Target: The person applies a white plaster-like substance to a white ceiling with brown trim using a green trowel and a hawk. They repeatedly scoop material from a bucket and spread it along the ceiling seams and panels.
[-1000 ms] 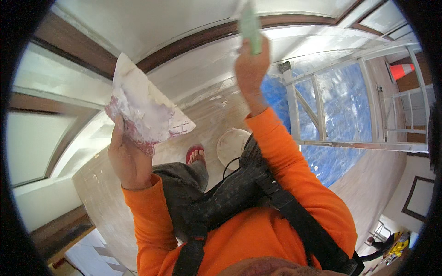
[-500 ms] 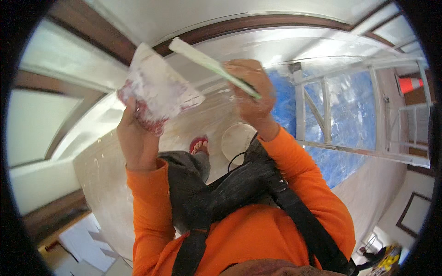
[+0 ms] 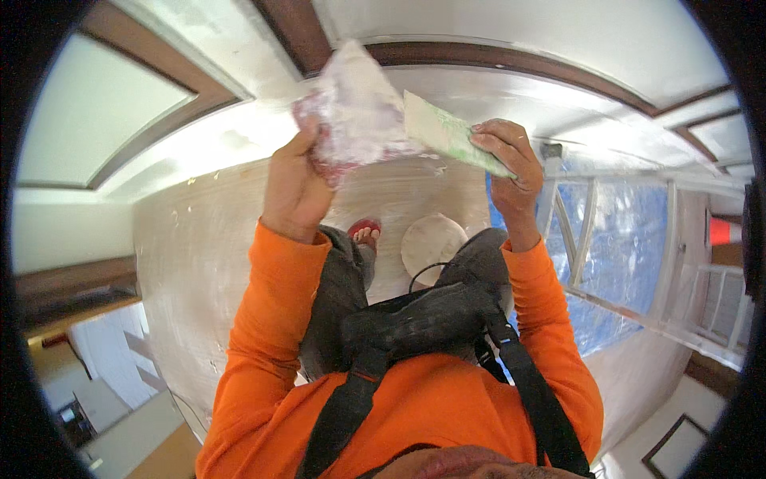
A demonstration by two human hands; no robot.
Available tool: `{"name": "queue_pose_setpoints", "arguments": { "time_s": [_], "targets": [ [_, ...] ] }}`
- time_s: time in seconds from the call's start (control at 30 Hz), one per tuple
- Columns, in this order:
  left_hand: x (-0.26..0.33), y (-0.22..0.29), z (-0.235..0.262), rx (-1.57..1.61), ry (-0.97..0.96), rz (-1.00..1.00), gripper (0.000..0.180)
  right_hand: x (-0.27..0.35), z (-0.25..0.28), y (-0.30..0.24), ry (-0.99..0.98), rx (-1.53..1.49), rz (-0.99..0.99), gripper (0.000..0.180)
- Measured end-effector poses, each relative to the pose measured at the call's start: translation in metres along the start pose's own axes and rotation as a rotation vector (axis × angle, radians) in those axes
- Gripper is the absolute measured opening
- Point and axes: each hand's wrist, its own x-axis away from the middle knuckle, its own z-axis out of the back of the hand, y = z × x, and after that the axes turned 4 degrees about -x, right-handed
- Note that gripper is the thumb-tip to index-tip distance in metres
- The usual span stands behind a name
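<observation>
My left hand [image 3: 299, 191] is closed on the edge of a flat, roughly triangular reddish putty spreader [image 3: 359, 108], its face smeared thickly with white paste. In my right hand [image 3: 513, 172] is a flat, pale green spreader [image 3: 447, 132], pinched between thumb and fingers at its right end. White paste coats the green piece's left end, which lies against or just beside the right side of the reddish one; I cannot tell whether they touch. Both pieces are held up in front of me, before the wall.
A pale wall with brown trim [image 3: 511, 57] runs across the front. Between my legs on the floor stands a round, whitish bucket [image 3: 433, 239]. To the right, a metal ladder [image 3: 586, 231] stands over a blue sheet [image 3: 630, 231], with a red-and-white cone [image 3: 720, 231] beyond.
Both hands have moved to the right, the left one also upward. The green spreader has turned from nearly edge-on to show its face, and its end now meets the reddish spreader's side in view.
</observation>
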Motion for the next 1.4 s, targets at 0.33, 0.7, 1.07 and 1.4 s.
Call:
{"name": "queue_pose_setpoints", "arguments": {
  "time_s": [0.33,0.7,1.07,1.4],
  "targets": [
    [0.013,0.014,-0.002,0.055,-0.135,-0.091,0.039,0.022,0.038,0.113,-0.233,0.266,-0.636,0.051],
    [0.015,0.016,0.001,0.078,-0.156,-0.086,0.040,-0.017,0.018,0.119,-0.307,0.661,-0.633,0.036],
    [0.010,0.010,-0.013,0.035,-0.164,-0.055,0.039,-0.039,0.009,0.102,-0.480,0.522,-0.595,0.041],
    [0.009,0.003,-0.015,0.109,-0.269,-0.038,0.038,0.010,0.039,0.090,0.002,-0.328,-0.785,0.034]
  ]
}}
